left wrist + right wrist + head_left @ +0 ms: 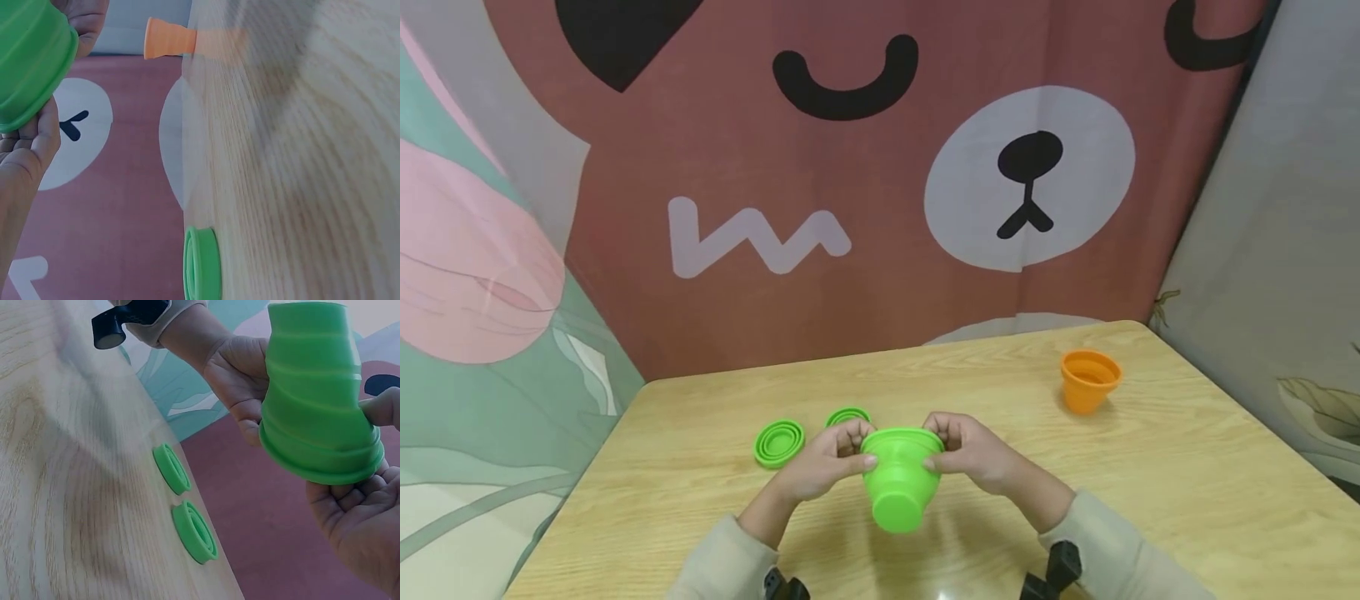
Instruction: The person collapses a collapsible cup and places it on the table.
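Left hand [822, 463] and right hand [976, 454] pinch green cup [901, 477] by opposite rim sides, above table [1187, 467]. Flat green cups [778, 443] just far-left; wide gap right to orange cup [1088, 383], toward far-right corner.

A reddish-brown bear-print backdrop [887, 292] is standing behind a wooden table [1180, 467], while a greyish cloth with printed leaves [1255, 267] is hanging along the right.

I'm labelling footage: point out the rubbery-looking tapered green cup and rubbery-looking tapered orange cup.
Rubbery-looking tapered green cup [901, 469], head view: side.
Rubbery-looking tapered orange cup [1083, 395], head view: side.
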The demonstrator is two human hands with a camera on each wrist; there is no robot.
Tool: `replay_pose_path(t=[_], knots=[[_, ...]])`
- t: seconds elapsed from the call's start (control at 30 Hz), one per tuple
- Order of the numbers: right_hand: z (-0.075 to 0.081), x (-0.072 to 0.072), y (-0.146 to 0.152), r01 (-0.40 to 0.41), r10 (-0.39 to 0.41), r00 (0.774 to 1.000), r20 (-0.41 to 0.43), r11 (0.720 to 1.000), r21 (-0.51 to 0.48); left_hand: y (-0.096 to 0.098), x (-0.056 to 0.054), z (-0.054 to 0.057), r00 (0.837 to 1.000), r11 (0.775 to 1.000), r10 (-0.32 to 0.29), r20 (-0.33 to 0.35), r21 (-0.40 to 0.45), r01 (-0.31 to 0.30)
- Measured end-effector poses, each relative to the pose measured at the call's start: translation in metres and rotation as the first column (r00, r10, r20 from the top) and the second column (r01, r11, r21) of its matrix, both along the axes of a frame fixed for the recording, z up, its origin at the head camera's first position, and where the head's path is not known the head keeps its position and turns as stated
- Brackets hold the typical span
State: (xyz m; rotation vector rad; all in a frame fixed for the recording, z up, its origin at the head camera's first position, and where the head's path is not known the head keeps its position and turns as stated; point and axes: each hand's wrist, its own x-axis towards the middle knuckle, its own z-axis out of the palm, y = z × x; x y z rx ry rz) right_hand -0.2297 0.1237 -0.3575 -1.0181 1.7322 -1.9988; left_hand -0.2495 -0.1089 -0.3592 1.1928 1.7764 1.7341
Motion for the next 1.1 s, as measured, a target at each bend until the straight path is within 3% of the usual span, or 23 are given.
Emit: replay_pose_path(t=[0.2, 0.37, 0.53, 0.67, 0.77, 0.87, 0.97, 1.1], knots=[[-0.001, 0.000, 0.002, 0.033, -0.032, 0.999, -0.023, 0.999, 0.019, 0.002, 0.000, 0.002, 0.998, 0.998, 0.045, -0.041, -0.051, -0.047], [-0.004, 0.001, 0.003, 0.113, -0.110, 0.992, -0.065, 0.992, 0.048, 0.006, -0.001, 0.002, 0.997, 0.994, 0.060, -0.048, -0.088, -0.064], [-0.007, 0.003, -0.001, 0.229, -0.226, 0.972, -0.071, 0.973, 0.036, 0.009, 0.000, 0.001, 0.987, 0.981, 0.149, -0.053, -0.115, -0.155], [-0.009, 0.005, -0.007, 0.278, -0.278, 0.961, -0.008, 0.960, 0.044, 0.012, 0.000, 0.000, 0.974, 0.971, 0.222, -0.042, -0.079, -0.224], [-0.010, 0.004, -0.008, 0.229, -0.227, 0.973, 0.050, 0.973, -0.018, 0.013, 0.001, -0.001, 0.969, 0.968, 0.248, -0.004, -0.032, -0.248], [-0.013, 0.003, -0.007, 0.106, -0.096, 0.993, 0.069, 0.983, -0.153, 0.014, 0.001, -0.002, 0.966, 0.967, 0.254, 0.053, 0.020, -0.255], [-0.015, 0.003, -0.006, -0.003, 0.018, 0.998, 0.054, 0.965, -0.261, 0.014, 0.000, -0.004, 0.969, 0.970, 0.218, 0.113, 0.085, -0.228], [-0.016, 0.004, -0.005, -0.023, 0.039, 0.998, 0.050, 0.958, -0.287, 0.012, 0.001, -0.008, 0.977, 0.973, 0.127, 0.172, 0.170, -0.156]])
